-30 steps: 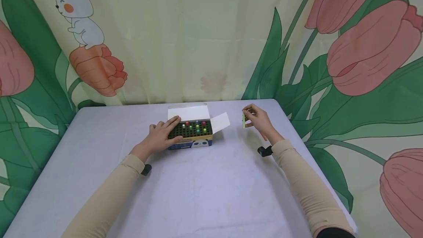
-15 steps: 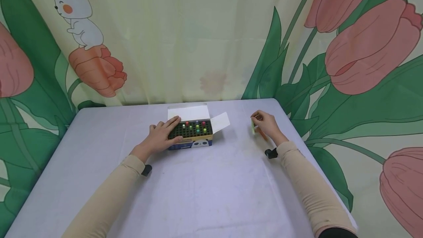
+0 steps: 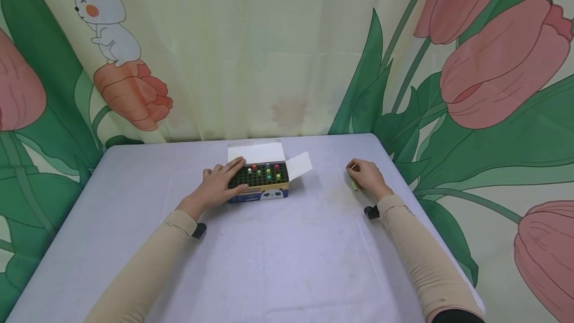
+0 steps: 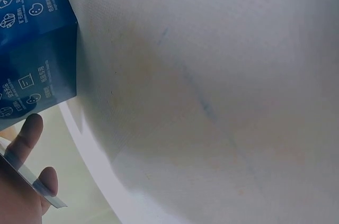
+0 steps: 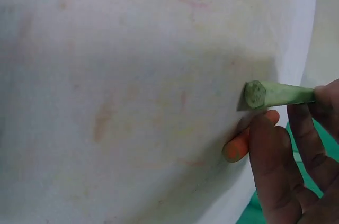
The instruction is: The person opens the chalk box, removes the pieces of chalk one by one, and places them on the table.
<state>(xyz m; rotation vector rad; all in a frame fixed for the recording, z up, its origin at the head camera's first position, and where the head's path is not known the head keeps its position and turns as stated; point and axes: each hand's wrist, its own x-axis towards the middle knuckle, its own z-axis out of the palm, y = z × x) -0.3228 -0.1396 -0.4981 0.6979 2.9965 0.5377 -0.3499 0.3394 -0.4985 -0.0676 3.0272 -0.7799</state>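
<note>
My left hand (image 3: 214, 184) grips the left end of a chalk box (image 3: 271, 194), thumb along its near side and fingers at the far side. Several coloured chalk tips stand up from the box's black holed tray; other holes show dark. The left wrist view has the box's blue side (image 4: 39, 49) with fingertips beside it. At the right, my right hand (image 3: 368, 175) pinches one end of a green chalk stick (image 5: 288, 94) low over the table. An orange chalk stick (image 5: 237, 147) lies beside it, partly hidden behind a finger in the right wrist view.
The box's white lid (image 3: 256, 152) is folded back, and a white side flap (image 3: 299, 165) sticks out to the right. A white cloth with faint coloured smudges covers the table (image 3: 287, 253). Behind hangs a curtain (image 3: 251, 54) printed with tulips and a rabbit.
My right hand has moved right and down toward the table with the green chalk stick, which has gone from upright to slanted beside the orange one. My left hand stays on the box.
</note>
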